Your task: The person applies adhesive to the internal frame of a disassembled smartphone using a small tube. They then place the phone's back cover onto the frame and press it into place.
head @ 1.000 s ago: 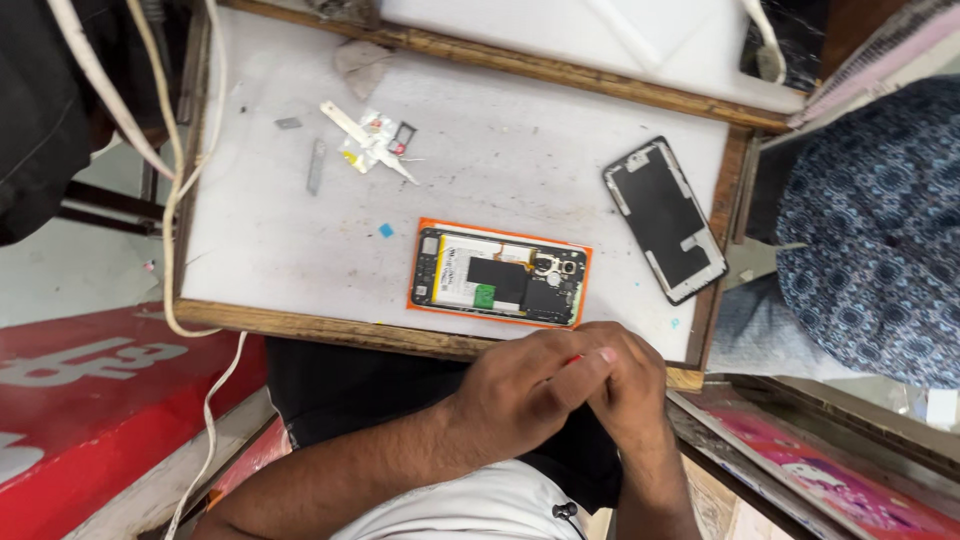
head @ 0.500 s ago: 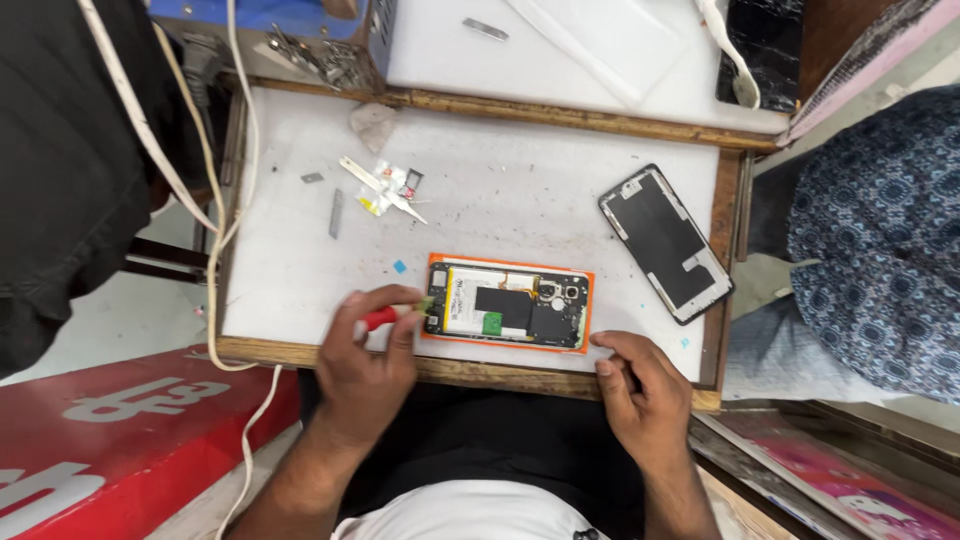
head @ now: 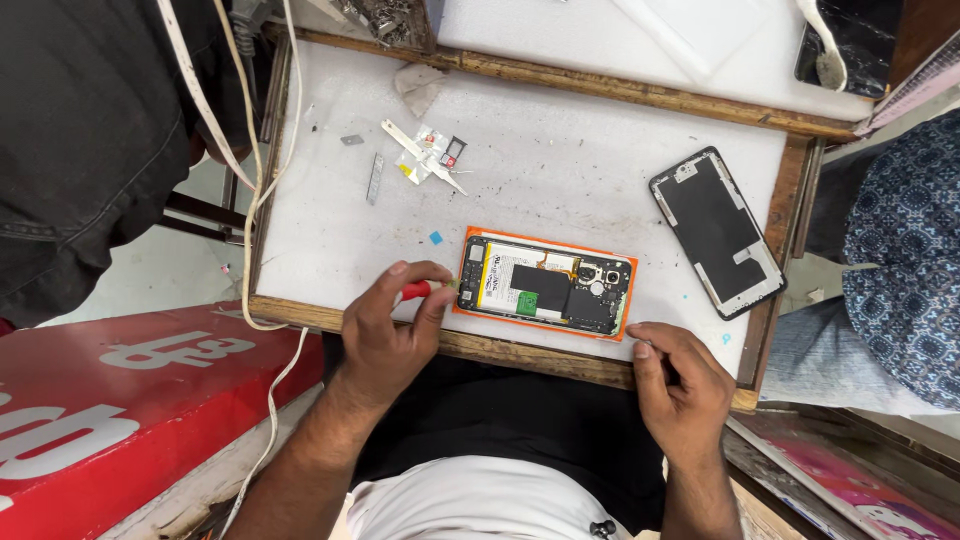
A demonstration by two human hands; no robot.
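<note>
Hands first: left hand [head: 385, 325], fingers clamped on one red-handled screwdriver [head: 418, 291], tip at the phone's left end. Right hand [head: 680, 385] empty, fingers loosely curled at worktop [head: 560, 180] edge. One opened phone [head: 545, 283], back off, insides still in. At 2 o'clock, one separate screen panel [head: 715, 232].

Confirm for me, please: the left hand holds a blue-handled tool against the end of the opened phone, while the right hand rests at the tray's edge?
Not quite: the head view shows the tool in the left hand has a red handle, not blue. It meets the opened phone; the right hand rests at the tray's edge.
</note>
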